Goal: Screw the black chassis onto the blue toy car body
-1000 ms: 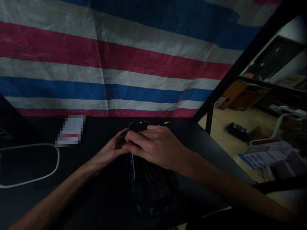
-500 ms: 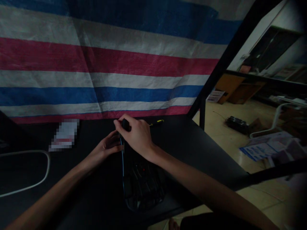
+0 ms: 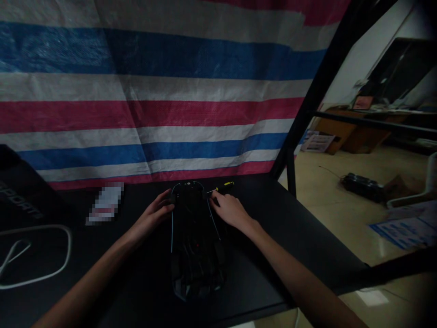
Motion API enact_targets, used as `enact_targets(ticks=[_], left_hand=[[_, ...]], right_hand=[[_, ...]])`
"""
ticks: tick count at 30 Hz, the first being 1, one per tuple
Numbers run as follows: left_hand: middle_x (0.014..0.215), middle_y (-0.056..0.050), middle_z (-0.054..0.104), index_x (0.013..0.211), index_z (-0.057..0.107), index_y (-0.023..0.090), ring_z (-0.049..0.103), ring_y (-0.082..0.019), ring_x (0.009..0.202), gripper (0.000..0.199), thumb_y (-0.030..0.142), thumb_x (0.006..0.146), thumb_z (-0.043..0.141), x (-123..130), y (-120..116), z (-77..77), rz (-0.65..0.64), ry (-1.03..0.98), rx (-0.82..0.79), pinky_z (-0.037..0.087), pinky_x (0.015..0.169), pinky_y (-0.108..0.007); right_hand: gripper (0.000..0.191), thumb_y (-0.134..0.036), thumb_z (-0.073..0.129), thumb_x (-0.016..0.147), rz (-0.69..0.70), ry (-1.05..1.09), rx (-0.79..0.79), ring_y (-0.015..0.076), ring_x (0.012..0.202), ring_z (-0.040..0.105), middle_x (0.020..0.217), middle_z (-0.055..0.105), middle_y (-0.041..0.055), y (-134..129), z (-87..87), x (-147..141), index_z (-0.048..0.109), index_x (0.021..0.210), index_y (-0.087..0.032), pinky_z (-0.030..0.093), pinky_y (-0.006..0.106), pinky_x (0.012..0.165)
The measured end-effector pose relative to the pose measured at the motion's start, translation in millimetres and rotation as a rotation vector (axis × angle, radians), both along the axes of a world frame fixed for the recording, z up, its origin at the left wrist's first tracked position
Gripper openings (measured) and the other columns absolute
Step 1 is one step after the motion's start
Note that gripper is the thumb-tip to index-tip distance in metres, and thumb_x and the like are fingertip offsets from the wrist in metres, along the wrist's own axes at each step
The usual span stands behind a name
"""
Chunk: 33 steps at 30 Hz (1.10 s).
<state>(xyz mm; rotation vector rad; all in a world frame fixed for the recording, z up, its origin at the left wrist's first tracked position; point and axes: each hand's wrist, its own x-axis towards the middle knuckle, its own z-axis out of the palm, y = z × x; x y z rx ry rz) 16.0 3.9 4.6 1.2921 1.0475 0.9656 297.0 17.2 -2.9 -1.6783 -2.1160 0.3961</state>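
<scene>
A dark toy car [image 3: 193, 218] with thin blue edges lies upside down on the black table [image 3: 273, 228], its underside up and a small red light showing. My left hand [image 3: 155, 212] holds its far left side, thumb and fingers about the wheel area. On the opposite side, my right hand [image 3: 230, 207] is closed against the car's far right edge, its fingertips partly hidden. Just beyond that hand lies a screwdriver [image 3: 225, 187] with a black and yellow handle, its shaft pointing at the car.
A blurred-out pale packet [image 3: 105, 204] and a white cable [image 3: 68, 246] lie to the left, near a dark box [image 3: 20, 196]. A striped sheet [image 3: 187, 114] hangs behind the table. Black frame bars [image 3: 307, 105] stand at the right, with a dark device [image 3: 363, 186] on the floor beyond.
My right hand has moved from over the car's far left end, where it held something black, to the car's right side. My left hand stays at the left side. The view has tilted up.
</scene>
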Motion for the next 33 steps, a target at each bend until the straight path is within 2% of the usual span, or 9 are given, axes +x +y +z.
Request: enact_targets(ticks=[4, 8, 11, 17, 21, 25, 33], left_hand=[[0.134, -0.013, 0.068, 0.147, 0.049, 0.021, 0.065, -0.030, 0.125, 0.063, 0.049, 0.092, 0.066, 4.6, 15.4, 2.4, 0.086, 0.064, 0.026, 0.051, 0.104, -0.044], [0.114, -0.010, 0.076, 0.126, 0.066, 0.017, 0.071, -0.029, 0.107, 0.050, 0.052, 0.091, 0.066, 4.7, 32.4, 10.9, 0.066, 0.149, 0.106, 0.054, 0.094, -0.043], [0.106, -0.008, 0.077, 0.119, 0.069, 0.017, 0.071, -0.029, 0.101, 0.044, 0.050, 0.092, 0.062, 0.3, 41.6, 7.5, 0.057, 0.210, 0.186, 0.054, 0.093, -0.043], [0.108, -0.006, 0.075, 0.118, 0.065, 0.019, 0.068, -0.028, 0.107, 0.034, 0.032, 0.087, 0.061, -9.2, 43.4, -14.7, 0.030, 0.301, 0.322, 0.050, 0.102, -0.048], [0.109, -0.006, 0.073, 0.119, 0.064, 0.019, 0.068, -0.027, 0.107, 0.035, 0.024, 0.085, 0.064, -10.3, 41.1, -20.8, -0.005, 0.365, 0.385, 0.046, 0.107, -0.048], [0.113, -0.007, 0.073, 0.122, 0.062, 0.018, 0.068, -0.026, 0.108, 0.036, 0.022, 0.087, 0.063, -8.3, 38.9, -21.3, -0.034, 0.403, 0.423, 0.046, 0.106, -0.047], [0.113, -0.008, 0.073, 0.123, 0.061, 0.017, 0.068, -0.025, 0.109, 0.036, 0.016, 0.087, 0.060, -6.0, 37.0, -21.9, -0.033, 0.418, 0.453, 0.050, 0.102, -0.044]], right_hand=[[0.032, -0.040, 0.050, 0.101, -0.035, -0.095, -0.026, 0.0295, 0.089, 0.072, 0.096, 0.074, 0.0136, -7.8, -3.6, -8.0, 0.057, 0.125, -0.019, 0.042, 0.035, 0.075], [0.030, -0.042, 0.044, 0.104, -0.078, -0.062, -0.020, 0.0266, 0.086, 0.072, 0.092, 0.074, 0.0098, -8.5, -3.2, -2.3, 0.058, 0.121, -0.021, 0.041, 0.031, 0.070], [0.027, -0.040, 0.041, 0.105, -0.096, 0.057, 0.014, 0.0227, 0.081, 0.070, 0.088, 0.072, 0.0057, -4.4, -8.3, 6.2, 0.060, 0.115, -0.024, 0.039, 0.029, 0.067], [0.028, -0.031, 0.034, 0.102, -0.055, 0.393, 0.088, 0.0161, 0.061, 0.057, 0.072, 0.060, -0.0003, 9.8, -28.5, 19.2, 0.061, 0.106, -0.023, 0.038, 0.027, 0.059], [0.021, -0.032, 0.043, 0.097, -0.005, 0.543, 0.093, 0.0134, 0.055, 0.048, 0.066, 0.053, -0.0031, 14.8, -40.0, 21.6, 0.062, 0.101, -0.023, 0.033, 0.026, 0.055], [0.014, -0.029, 0.050, 0.093, 0.031, 0.616, 0.098, 0.0118, 0.052, 0.041, 0.061, 0.050, -0.0048, 14.6, -43.8, 22.2, 0.062, 0.097, -0.023, 0.028, 0.028, 0.053], [0.012, -0.025, 0.053, 0.092, 0.047, 0.633, 0.114, 0.0110, 0.051, 0.039, 0.059, 0.050, -0.0051, 13.3, -45.1, 25.0, 0.065, 0.095, -0.022, 0.026, 0.029, 0.053]])
